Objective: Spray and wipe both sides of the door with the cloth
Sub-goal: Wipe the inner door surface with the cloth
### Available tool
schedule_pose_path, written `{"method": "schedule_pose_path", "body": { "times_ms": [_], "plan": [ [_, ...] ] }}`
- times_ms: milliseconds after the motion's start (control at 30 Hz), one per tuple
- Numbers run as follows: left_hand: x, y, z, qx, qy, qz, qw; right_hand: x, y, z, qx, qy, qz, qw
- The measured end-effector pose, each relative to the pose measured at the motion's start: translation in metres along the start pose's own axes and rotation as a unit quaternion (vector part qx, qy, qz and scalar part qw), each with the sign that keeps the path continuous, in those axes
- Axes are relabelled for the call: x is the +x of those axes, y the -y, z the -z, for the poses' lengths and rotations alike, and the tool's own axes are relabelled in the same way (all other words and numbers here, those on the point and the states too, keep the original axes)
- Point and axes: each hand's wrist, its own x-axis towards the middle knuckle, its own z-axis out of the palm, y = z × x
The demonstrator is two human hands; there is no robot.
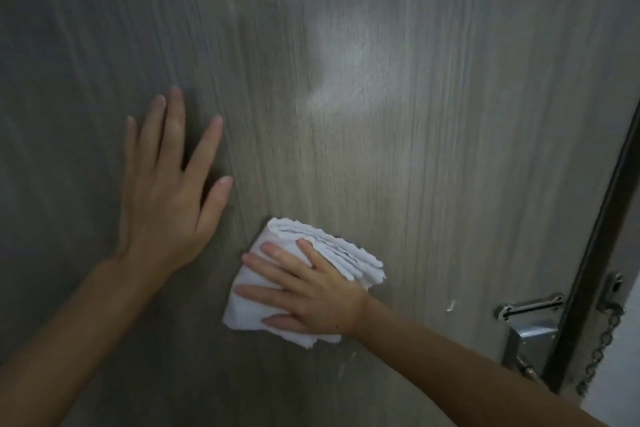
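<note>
Head view, sole camera: worn on the person's head, facing forward and slightly down, very close to the door (346,80) face, wide-angle; both forearms enter from the lower edge, door edge at right.

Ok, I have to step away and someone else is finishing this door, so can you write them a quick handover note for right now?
Left hand: open, flat on the grey wood-grain door, fingers spread, bracing it.
Right hand: open, fingers straight, pressing the folded white cloth against the door, left of the metal handle.
No spray bottle is in view.
Done: wiping of this side is under way; how much is covered cannot be told.
Left: small white flecks near the handle, the rest of this side, then the other side.
</note>
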Motion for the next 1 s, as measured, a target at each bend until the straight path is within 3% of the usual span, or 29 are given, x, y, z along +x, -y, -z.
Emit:
{"method": "schedule_pose_path", "body": {
  "times_ms": [167,400,600,733,867,1000],
  "plan": [
    [-0.018,-0.028,-0.013,-0.012,0.028,-0.026,0.999,-0.053,-0.053,0.01,-0.028,0.007,0.036,0.999],
    [-0.024,-0.068,-0.018,-0.009,0.051,-0.063,0.997,-0.131,-0.162,0.042,-0.129,-0.111,-0.166,0.971],
    [-0.012,-0.131,-0.051,-0.016,0.066,-0.077,0.995,-0.152,-0.155,0.033,-0.077,-0.173,-0.298,0.936],
    [-0.001,-0.164,-0.072,-0.003,0.058,-0.089,0.994,-0.167,-0.111,0.009,-0.043,-0.18,-0.36,0.915],
    [0.01,-0.177,-0.091,0.042,0.062,-0.12,0.99,-0.22,-0.043,-0.03,-0.045,-0.121,-0.229,0.965],
    [0.009,-0.178,-0.1,0.086,0.053,-0.129,0.987,-0.262,-0.016,-0.049,-0.005,-0.038,-0.093,0.995]
  ]
}}
